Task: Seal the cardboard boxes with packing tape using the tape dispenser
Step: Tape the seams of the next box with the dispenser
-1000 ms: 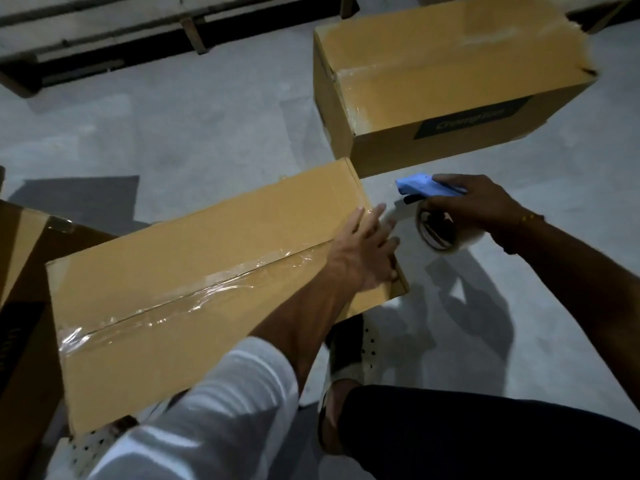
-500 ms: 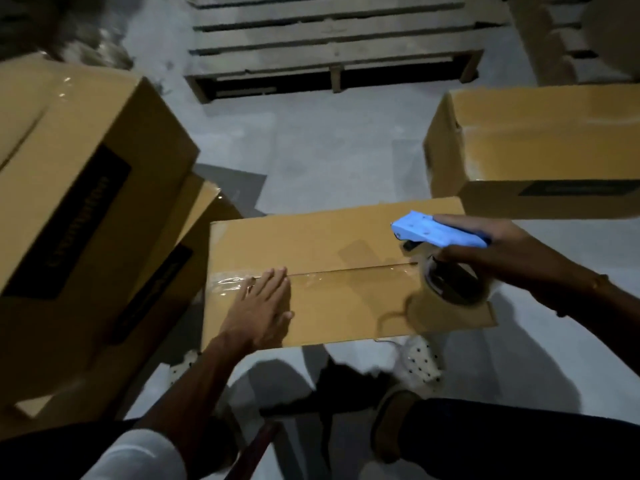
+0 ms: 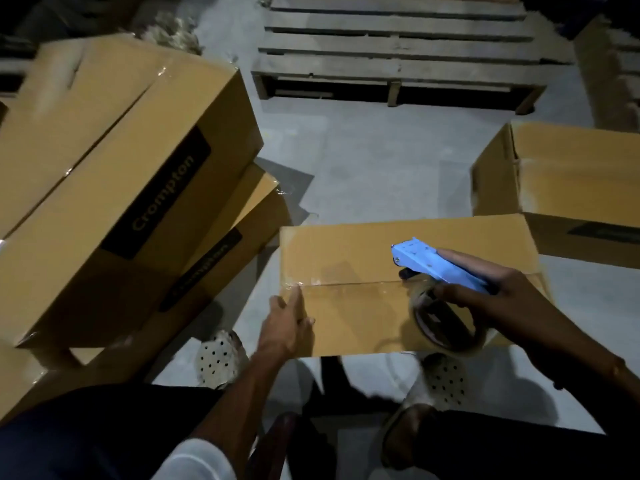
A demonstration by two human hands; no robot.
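Left hand (image 3: 289,329) flat, pressing tape end at box (image 3: 346,251) 9 o'clock edge; right hand (image 3: 491,296) grips dispenser (image 3: 440,263). Best rub the seam flat.

**Floor layout: boxes and pallet**

We list a taped rectangular cardboard box (image 3: 381,258) before us on the floor. Stacked printed cardboard boxes (image 3: 114,174) lie to its left, an open-topped cardboard box (image 3: 575,178) behind-right, and a slatted wooden pallet (image 3: 398,53) farther behind.
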